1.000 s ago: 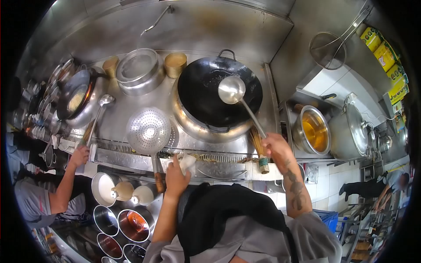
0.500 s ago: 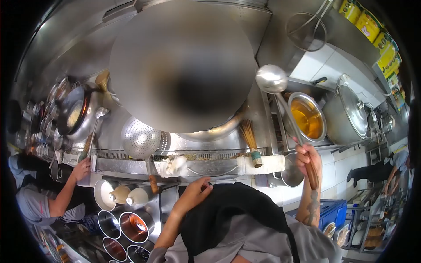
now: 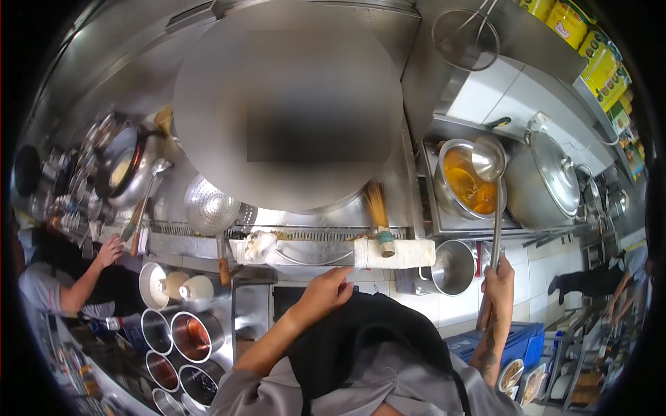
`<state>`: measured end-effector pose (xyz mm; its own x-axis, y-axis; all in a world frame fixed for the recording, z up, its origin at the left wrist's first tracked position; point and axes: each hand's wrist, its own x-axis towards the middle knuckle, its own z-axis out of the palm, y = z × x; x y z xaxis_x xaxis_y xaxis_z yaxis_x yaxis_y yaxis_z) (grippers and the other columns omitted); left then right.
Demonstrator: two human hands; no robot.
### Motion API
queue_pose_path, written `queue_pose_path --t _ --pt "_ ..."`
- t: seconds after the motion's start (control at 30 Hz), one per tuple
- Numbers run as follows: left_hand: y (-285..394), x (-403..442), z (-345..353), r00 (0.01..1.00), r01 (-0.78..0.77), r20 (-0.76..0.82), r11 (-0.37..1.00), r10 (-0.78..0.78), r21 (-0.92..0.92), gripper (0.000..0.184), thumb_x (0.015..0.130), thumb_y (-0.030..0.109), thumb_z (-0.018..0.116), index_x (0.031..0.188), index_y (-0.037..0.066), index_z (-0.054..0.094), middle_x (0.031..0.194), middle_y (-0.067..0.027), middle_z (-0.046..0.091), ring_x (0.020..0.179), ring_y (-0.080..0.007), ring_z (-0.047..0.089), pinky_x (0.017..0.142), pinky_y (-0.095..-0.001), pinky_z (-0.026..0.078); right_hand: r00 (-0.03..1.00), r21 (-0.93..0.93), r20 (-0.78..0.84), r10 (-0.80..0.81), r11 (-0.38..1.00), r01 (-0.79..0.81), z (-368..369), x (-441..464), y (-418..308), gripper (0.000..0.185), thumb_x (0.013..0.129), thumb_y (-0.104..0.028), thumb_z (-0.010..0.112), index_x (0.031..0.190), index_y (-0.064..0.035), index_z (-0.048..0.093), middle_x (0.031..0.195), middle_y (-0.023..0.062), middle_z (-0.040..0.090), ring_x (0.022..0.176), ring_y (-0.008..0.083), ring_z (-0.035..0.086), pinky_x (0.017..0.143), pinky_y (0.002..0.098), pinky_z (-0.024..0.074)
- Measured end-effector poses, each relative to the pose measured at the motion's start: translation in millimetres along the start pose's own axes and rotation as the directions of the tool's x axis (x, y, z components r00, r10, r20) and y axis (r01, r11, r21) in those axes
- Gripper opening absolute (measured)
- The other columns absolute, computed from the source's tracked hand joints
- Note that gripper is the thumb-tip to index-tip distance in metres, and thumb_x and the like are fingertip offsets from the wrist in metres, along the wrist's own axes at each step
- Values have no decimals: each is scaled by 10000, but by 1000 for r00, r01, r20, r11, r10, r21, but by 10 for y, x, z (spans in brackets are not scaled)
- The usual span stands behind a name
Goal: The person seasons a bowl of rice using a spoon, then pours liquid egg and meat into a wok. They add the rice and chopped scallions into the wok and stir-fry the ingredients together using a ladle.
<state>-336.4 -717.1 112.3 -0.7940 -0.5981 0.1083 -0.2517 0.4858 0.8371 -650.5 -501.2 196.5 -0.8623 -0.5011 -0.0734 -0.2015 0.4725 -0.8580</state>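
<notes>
My right hand is closed around the wooden handle of a long metal ladle. The ladle's round bowl hangs over the right rim of a metal pot of clear amber liquid. My left hand is in front of my apron at the stove's front edge, fingers curled; whatever may be in them is hidden. Close by lies a folded white cloth with a bamboo wok brush across it. A perforated strainer rests farther left. A large blurred patch hides the middle of the stove.
A lidded stockpot stands right of the liquid, with an empty-looking steel pot below. A wire strainer hangs above. Several sauce pots stand at lower left. Another person's hand is at far left; one more person is at far right.
The ladle has swung rightward, its bowl passing from the pot's upper left to over its right side. My left hand has shifted toward the cloth. The view has turned slightly right.
</notes>
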Motion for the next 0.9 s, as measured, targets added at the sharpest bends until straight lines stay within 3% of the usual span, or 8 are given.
queue_pose_path --t 0.17,0.23,0.33,0.43,0.6,0.7,0.8,0.9 --pt "161 -274 149 994 66 -90 996 -60 63 324 819 142 625 1110 18 553 866 -161 621 741 -318 629 677 -411 505 975 231 188 -118 970 73 334 433 -122 366 837 -25 488 1191 65 480 618 23 488 419 92 462 373 243 372" --pt "225 -452 206 984 92 -160 991 -75 99 322 817 137 626 1108 19 554 862 -159 619 743 -319 627 681 -411 504 958 219 222 -182 967 133 678 405 -371 273 841 14 480 1112 29 512 591 7 480 411 83 459 367 230 365" --pt "360 -785 256 949 153 -295 979 -107 135 323 814 132 626 1107 16 555 863 -159 616 758 -319 625 689 -410 504 832 158 468 -299 954 254 1078 620 -236 449 841 11 513 1284 31 445 644 -8 490 408 72 452 365 229 353" --pt "430 -1202 301 875 239 -464 958 -140 161 305 815 109 630 1103 29 565 864 -155 612 757 -322 618 677 -403 502 675 125 685 -274 957 262 1381 682 -351 438 838 -2 522 1270 38 463 644 -7 485 402 74 446 364 230 351" --pt "494 -2001 539 637 389 -739 919 -218 65 305 814 102 623 1103 26 565 861 -148 587 758 -331 606 671 -405 494 597 106 705 -383 889 445 1958 820 78 321 827 -43 489 1138 -20 566 660 4 520 429 70 435 356 234 351" --pt "499 -2377 689 492 419 -830 907 -264 -40 309 811 101 607 1106 19 563 843 -140 585 729 -316 599 659 -402 488 556 121 828 -74 992 -48 1818 442 -325 90 891 -162 563 963 -109 558 656 -63 444 467 26 374 407 194 296" --pt "523 -2666 760 379 464 -855 872 -353 -155 294 802 98 595 1079 1 575 803 -132 579 696 -290 592 645 -385 484 511 321 854 -92 868 -380 1758 102 -491 312 934 -175 523 1221 -56 495 663 -32 425 432 42 403 373 228 328" --pt "454 -2912 802 295 450 -885 869 -360 -204 277 792 93 591 1045 -18 588 770 -126 575 677 -264 589 641 -365 481 141 395 891 -431 890 227 1631 -19 -387 880 846 -646 441 1416 9 295 993 11 553 757 144 492 752 300 423"
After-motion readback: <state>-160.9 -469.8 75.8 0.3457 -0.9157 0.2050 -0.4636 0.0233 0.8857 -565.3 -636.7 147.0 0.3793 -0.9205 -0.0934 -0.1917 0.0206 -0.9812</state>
